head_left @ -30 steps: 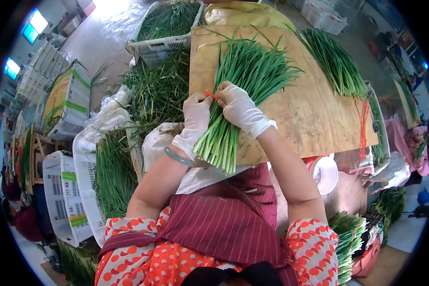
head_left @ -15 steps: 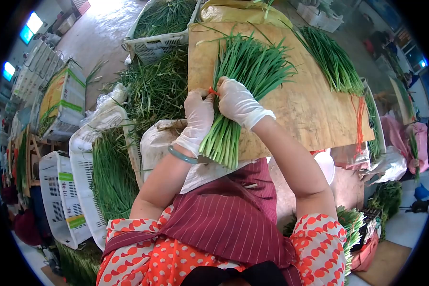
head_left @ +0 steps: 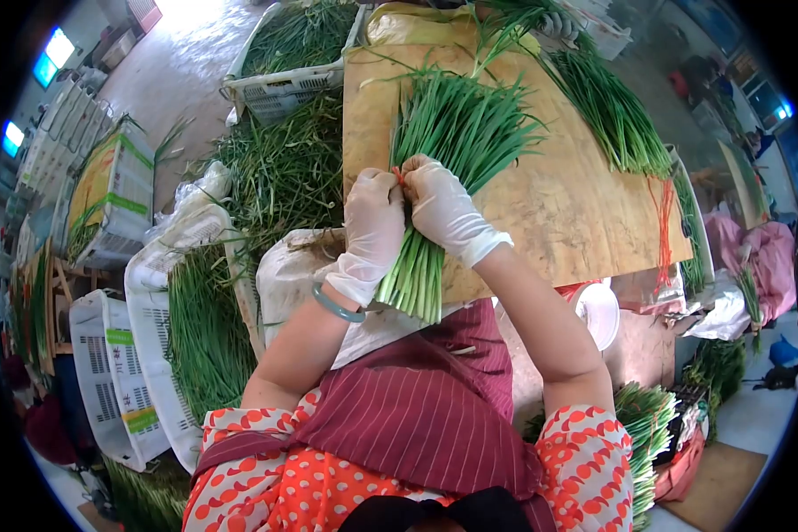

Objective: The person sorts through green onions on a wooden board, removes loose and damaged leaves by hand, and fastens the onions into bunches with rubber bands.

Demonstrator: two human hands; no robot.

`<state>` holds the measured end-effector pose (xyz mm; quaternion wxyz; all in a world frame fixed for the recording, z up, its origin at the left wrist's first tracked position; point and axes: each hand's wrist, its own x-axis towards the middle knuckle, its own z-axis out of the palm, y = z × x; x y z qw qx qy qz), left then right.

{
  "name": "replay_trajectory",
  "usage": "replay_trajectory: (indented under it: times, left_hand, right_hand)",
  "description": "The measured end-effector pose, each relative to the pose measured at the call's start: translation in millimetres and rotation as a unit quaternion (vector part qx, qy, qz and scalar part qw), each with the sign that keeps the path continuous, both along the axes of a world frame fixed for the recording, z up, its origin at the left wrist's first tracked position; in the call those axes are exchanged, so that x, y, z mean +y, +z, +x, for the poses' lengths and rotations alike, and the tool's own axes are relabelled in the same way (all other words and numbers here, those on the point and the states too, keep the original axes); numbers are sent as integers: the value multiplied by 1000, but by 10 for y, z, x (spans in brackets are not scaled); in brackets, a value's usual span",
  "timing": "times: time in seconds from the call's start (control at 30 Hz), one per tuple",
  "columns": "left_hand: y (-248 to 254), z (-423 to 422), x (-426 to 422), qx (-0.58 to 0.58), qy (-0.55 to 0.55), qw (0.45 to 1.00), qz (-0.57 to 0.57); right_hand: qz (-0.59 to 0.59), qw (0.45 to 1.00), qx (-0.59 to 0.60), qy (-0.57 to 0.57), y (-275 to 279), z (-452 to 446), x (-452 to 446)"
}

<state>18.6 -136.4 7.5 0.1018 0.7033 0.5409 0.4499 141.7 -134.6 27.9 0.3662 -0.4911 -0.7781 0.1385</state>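
Note:
A thick bunch of garlic chives (head_left: 461, 129) lies on the wooden board (head_left: 585, 222), its leaves pointing away and its pale cut stems over the near edge. A thin red tie (head_left: 399, 175) goes around it at the hands. My left hand (head_left: 372, 217), in a white glove, is closed with its fingertips pinching the tie at the bunch's left side. My right hand (head_left: 443, 204), also gloved, is closed on the tie from the right, knuckles over the stems. The two hands nearly touch. How the tie is looped or twisted is hidden by the fingers.
Another chive bunch (head_left: 607, 111) rests at the board's right edge, with loose red ties (head_left: 665, 235) hanging below. Left are loose leaves (head_left: 288, 160) and white crates (head_left: 155, 310). A white bucket (head_left: 598, 315) stands below. A striped glove (head_left: 554, 25) shows beyond the board.
My right hand has drawn down and in against the left, both now pinching at the tie. At the far edge, more leaves and a striped glove have come into view.

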Motion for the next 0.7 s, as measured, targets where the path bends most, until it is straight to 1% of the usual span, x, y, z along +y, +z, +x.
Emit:
replay_trajectory:
  times: [0.07,0.2,0.27,0.3,0.37,0.4,0.43,0.47,0.5,0.53,0.6,0.63,0.67,0.7]
  left_hand:
    - [-18,-13,-12,-53,-25,998,3]
    - [-36,-26,-25,-85,-46,995,7]
    - [-39,-90,1,-202,-81,974,-58]
    - [-69,-105,23,-200,-80,975,-58]
    - [-107,-113,75,-312,-71,929,-183]
    - [-115,-114,86,-312,-71,929,-183]
    - [-83,-108,81,-338,-72,916,-203]
    - [-51,-101,73,-363,-73,902,-222]
    - [-10,-101,65,-362,-74,902,-222]
    - [32,-100,52,-380,-75,893,-228]
    - [36,-98,46,-396,-79,884,-235]
    - [11,-93,47,-375,-75,900,-208]
    - [-1,-90,36,-355,-71,915,-180]
    - [-1,-70,12,-355,-71,915,-181]
  right_hand:
    - [9,1000,7,3,-12,20,-25]
    - [13,999,34,10,-42,37,-19]
    - [8,1000,26,0,-31,15,-5]
    - [1,1000,15,-10,-34,6,-6]
    - [6,1000,13,-5,-37,-1,-3]
    - [11,1000,9,-1,-39,-2,2]
    - [10,1000,9,-1,-68,-2,9]
    - [52,999,-2,-4,-121,0,19]
    - [95,995,-14,-6,-148,0,31]
    - [96,995,-14,-9,-86,-6,-1]
    - [150,973,-134,-116,139,-33,-150]
    - [203,958,-135,-154,177,-23,-205]
    - [203,957,-136,-154,161,-22,-247]
    - [91,978,-85,-167,132,-25,-290]
